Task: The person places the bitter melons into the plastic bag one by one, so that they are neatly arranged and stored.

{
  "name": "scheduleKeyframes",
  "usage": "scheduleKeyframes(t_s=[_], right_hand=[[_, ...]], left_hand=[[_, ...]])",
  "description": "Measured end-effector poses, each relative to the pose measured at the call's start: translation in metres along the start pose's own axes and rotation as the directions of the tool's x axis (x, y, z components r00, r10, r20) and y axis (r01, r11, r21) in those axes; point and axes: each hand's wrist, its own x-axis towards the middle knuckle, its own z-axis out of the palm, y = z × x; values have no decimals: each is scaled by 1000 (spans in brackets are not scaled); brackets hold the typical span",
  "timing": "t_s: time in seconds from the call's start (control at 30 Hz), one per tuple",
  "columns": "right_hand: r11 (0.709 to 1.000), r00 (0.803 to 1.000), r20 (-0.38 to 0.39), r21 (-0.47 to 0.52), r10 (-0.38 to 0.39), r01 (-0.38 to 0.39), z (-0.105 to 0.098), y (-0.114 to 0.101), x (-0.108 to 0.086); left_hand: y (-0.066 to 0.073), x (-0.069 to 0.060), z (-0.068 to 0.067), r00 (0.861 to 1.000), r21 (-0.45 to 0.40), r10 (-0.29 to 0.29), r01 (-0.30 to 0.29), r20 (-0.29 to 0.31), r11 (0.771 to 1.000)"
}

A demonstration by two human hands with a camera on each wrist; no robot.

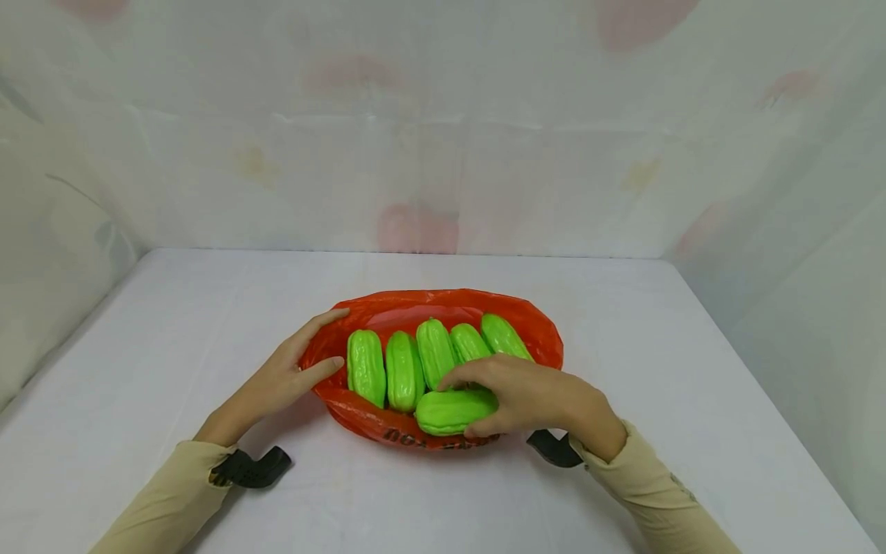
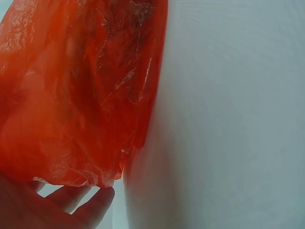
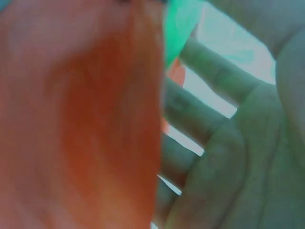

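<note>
An open red plastic bag (image 1: 547, 327) lies on the table with several bright green ridged gourds in it. Most, such as the leftmost gourd (image 1: 366, 368), stand side by side, their tops leaning away. Across the front rim lies one gourd (image 1: 450, 412) sideways; my right hand (image 1: 533, 394) grips it, fingers over the far side and thumb at the near side. On the bag's left edge, my left hand (image 1: 287, 373) holds the rim, thumb reaching inside. The left wrist view shows fingers (image 2: 97, 205) against the bag's outside. Bag and palm hide most of the gripped gourd in the right wrist view.
A white cloth covers the table (image 1: 692, 431). Behind it hangs a pale curtain (image 1: 443, 169) with faded pink shapes, continuing along both sides. Black wrist devices, one on the left (image 1: 256, 468) and one on the right (image 1: 556, 448), jut out near the sleeves.
</note>
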Motion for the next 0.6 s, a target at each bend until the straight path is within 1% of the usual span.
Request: scheduleKeyframes(t_s=[0.07, 0.13, 0.23, 0.3, 0.4, 0.6], right_hand=[[999, 999, -35, -35, 26, -27, 1, 0, 1], [997, 997, -72, -65, 36, -41, 1, 0, 2], [995, 994, -105, -90, 26, -36, 1, 1, 3], [996, 995, -99, -89, 14, -23, 1, 1, 4], [996, 998, -67, -85, 16, -22, 2, 1, 5], [994, 998, -27, -92, 56, -59, 4, 1, 5]], left_hand=[[0, 0, 0, 1000, 1, 3, -3, -1, 1000], [0, 0, -1, 1000, 1, 5, -5, -1, 1000], [0, 0, -1, 1000, 0, 1, -1, -3, 1000], [0, 0, -1, 1000, 1, -3, 3, -4, 1000], [0, 0, -1, 1000, 3, -7, 7, -6, 1000], [0, 0, 0, 1000, 3, -5, 5, -6, 1000]])
